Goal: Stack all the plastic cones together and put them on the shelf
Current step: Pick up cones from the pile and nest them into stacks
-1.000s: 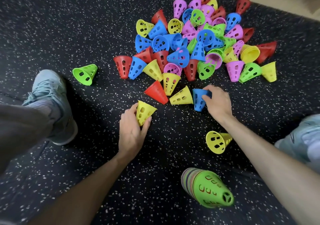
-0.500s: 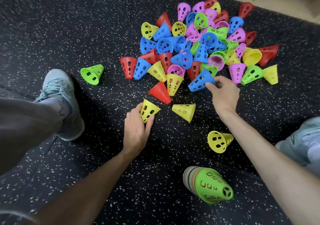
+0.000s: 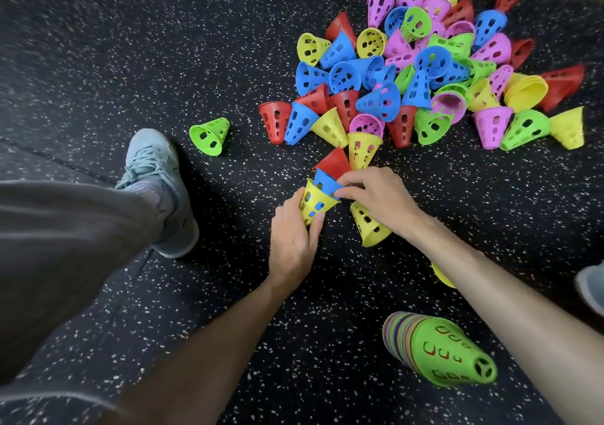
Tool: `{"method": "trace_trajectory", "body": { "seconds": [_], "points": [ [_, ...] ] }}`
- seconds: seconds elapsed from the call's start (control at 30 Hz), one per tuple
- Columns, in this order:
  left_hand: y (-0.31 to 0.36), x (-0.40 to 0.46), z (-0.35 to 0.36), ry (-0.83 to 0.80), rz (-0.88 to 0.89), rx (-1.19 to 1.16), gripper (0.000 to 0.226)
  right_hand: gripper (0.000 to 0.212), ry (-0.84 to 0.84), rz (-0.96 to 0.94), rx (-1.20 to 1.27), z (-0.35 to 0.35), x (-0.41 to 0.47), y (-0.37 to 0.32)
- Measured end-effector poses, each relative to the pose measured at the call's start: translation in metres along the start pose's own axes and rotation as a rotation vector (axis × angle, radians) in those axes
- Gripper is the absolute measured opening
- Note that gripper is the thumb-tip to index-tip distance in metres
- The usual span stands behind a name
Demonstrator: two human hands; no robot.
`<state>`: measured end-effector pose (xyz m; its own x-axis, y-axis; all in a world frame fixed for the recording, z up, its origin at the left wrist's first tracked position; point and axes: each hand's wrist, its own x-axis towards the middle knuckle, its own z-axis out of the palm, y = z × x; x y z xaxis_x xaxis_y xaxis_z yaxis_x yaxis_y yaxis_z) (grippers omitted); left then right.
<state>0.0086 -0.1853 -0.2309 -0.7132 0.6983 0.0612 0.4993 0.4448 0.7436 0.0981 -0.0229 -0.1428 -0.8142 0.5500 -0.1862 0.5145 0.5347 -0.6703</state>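
Dark speckled rubber floor point(image 3: 98, 49), seen from above; pale flooring edge at the far right corner. No shelf in view that we can identify.

Change since half a second ago: the right hand point(image 3: 376, 196) has carried the perforated blue plastic cone point(image 3: 323, 181) from the near edge of the heap across to the left hand point(image 3: 291, 238), and the two now meet. We see the blue cone seated partway into the mouth of the perforated yellow plastic cone point(image 3: 315, 201); blue shows through the yellow cone's holes.

Fingers: left-hand fingers are curled round the yellow cone's narrow end. Right-hand fingers pinch the blue cone's wide rim.

A red plastic cone point(image 3: 331, 163) lies just behind the pair, touching or nearly so; we cannot tell which. A second yellow cone point(image 3: 369, 225) lies on the floor beneath the right wrist.

Elsewhere: the large loose heap of mixed-colour cones point(image 3: 441, 72) sits toward the far right; a lone green cone point(image 3: 210, 135) lies apart, near the grey shoe point(image 3: 157, 179). A tall nested stack topped by a green cone point(image 3: 441, 349) lies on its side at the near right.

Our judgement: a new small stack is begun; most cones remain loose, so the task is early.
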Motion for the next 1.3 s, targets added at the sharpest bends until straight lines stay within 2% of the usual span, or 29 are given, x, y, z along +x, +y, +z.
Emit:
{"method": "trace_trajectory", "body": {
  "seconds": [0.17,0.33,0.53,0.77,0.87,0.9,0.97,1.0,1.17,1.3],
  "points": [
    [-0.004,0.001,0.002,0.004,0.032,0.005,0.055,0.017,-0.076,0.002,-0.002,0.012,-0.002,-0.002],
    [-0.012,0.007,0.004,-0.042,-0.009,0.002,0.047,0.019,-0.151,-0.024,-0.018,0.012,-0.004,-0.005],
    [-0.014,0.008,0.005,-0.077,-0.016,-0.019,0.050,0.017,-0.171,0.005,-0.065,0.013,-0.005,-0.002],
    [-0.014,0.012,-0.009,-0.053,-0.024,-0.057,0.045,0.017,-0.123,0.053,-0.061,0.018,-0.007,0.001],
    [-0.014,0.027,-0.033,-0.005,-0.030,-0.027,0.047,0.035,-0.114,0.068,-0.023,0.014,-0.011,-0.001],
    [-0.017,0.037,-0.043,-0.007,-0.025,-0.020,0.048,0.032,-0.099,0.071,0.007,0.012,-0.013,-0.002],
    [-0.029,0.058,-0.061,-0.023,-0.054,-0.031,0.053,0.012,-0.045,0.088,0.107,0.009,-0.017,-0.002],
    [-0.034,0.067,-0.071,-0.023,-0.075,-0.025,0.055,0.010,-0.011,0.090,0.150,0.007,-0.017,-0.003],
    [-0.055,0.108,-0.110,-0.028,-0.175,0.025,0.047,0.020,0.014,0.095,0.175,-0.003,-0.019,-0.005],
    [-0.054,0.132,-0.126,-0.053,-0.269,-0.026,0.047,0.017,0.011,0.086,0.183,-0.011,-0.025,-0.004]
  ]
}}
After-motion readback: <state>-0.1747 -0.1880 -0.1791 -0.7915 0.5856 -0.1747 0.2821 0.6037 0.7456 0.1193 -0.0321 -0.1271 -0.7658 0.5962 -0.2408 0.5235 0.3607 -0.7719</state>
